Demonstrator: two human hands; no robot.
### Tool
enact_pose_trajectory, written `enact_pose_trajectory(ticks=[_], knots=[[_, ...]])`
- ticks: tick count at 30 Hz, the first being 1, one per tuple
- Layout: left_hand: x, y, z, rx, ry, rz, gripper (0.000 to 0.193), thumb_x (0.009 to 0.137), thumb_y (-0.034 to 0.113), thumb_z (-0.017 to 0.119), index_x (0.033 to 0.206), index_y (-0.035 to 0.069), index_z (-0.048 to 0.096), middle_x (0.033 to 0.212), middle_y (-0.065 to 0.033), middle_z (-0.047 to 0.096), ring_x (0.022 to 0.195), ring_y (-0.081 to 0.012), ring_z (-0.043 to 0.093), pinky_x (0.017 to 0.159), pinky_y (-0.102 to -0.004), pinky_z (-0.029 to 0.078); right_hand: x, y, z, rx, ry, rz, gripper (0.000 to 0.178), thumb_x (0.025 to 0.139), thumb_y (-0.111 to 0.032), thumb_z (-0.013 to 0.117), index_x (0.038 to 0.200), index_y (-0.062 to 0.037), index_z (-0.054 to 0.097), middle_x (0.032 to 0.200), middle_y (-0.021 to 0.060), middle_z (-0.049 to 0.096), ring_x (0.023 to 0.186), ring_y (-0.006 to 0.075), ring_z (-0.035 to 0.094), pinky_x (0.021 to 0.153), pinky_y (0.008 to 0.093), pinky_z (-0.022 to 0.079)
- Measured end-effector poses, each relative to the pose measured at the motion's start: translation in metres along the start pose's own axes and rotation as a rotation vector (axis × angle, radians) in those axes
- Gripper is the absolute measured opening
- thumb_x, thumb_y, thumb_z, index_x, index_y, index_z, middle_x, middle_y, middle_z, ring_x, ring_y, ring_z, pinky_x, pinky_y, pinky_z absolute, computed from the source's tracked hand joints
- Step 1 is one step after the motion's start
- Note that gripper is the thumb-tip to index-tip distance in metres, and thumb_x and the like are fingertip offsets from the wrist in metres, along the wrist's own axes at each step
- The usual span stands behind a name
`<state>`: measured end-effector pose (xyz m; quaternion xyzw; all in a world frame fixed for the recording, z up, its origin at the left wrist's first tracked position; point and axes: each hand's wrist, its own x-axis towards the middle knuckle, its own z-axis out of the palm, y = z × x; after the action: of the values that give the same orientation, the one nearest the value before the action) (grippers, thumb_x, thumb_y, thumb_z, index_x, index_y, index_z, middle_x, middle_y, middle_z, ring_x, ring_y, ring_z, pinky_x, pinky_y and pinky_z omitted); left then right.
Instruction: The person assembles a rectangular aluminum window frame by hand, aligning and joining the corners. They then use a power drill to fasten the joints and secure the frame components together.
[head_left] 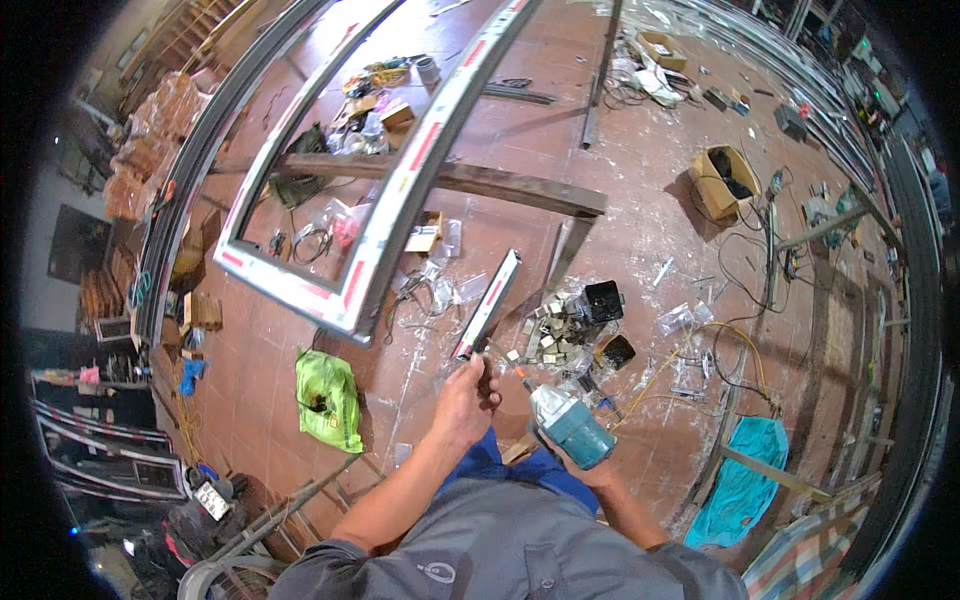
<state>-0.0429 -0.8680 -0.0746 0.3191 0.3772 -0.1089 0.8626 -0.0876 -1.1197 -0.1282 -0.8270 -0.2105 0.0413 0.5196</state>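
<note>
Gripping the near end of a short aluminium profile piece (487, 305) that slants away over the red tiled floor (640, 180), the left hand (466, 398) is closed around it, while the right hand (575, 462) clasps a teal power drill (570, 425) with its tip pointing toward that same end. Just beyond lie a heap of small metal brackets (555, 330) and two black boxes (606, 300), with a green plastic bag (328, 398) to the left and a large window frame (330, 290) farther out.

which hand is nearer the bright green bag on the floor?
Left. The left hand grips the end of a short metal profile, just right of the green bag. The right hand holds a teal power drill farther right.
</note>
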Motion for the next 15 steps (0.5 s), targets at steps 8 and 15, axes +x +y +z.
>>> enact_pose_trajectory(ticks=[8, 15], knots=[[-0.048, 0.134, -0.062, -0.130, -0.079, 0.123, 0.032, 0.100, 0.044, 0.071, 0.104, 0.013, 0.068, 0.083, 0.0003, 0.064, 0.067, -0.0112, 0.058, 0.056, -0.0244, 0.046, 0.098, -0.128, 0.053, 0.285, -0.174, -0.040, 0.035, 0.086, -0.015, 0.079, 0.116, 0.0011, 0.071, 0.109, 0.0148, 0.074, 0.096, 0.0260, 0.071, 0.086, 0.0364, 0.055], [-0.054, 0.190, -0.097, -0.015, -0.039, 0.355, 0.031, 0.102, 0.041, 0.069, 0.103, 0.010, 0.065, 0.080, -0.0007, 0.062, 0.061, -0.0108, 0.055, 0.051, -0.0239, 0.043, 0.121, -0.136, 0.119, 0.313, -0.165, -0.161, 0.043, 0.085, -0.012, 0.081, 0.125, 0.0014, 0.069, 0.121, 0.0150, 0.074, 0.109, 0.0241, 0.071, 0.097, 0.0348, 0.054]])
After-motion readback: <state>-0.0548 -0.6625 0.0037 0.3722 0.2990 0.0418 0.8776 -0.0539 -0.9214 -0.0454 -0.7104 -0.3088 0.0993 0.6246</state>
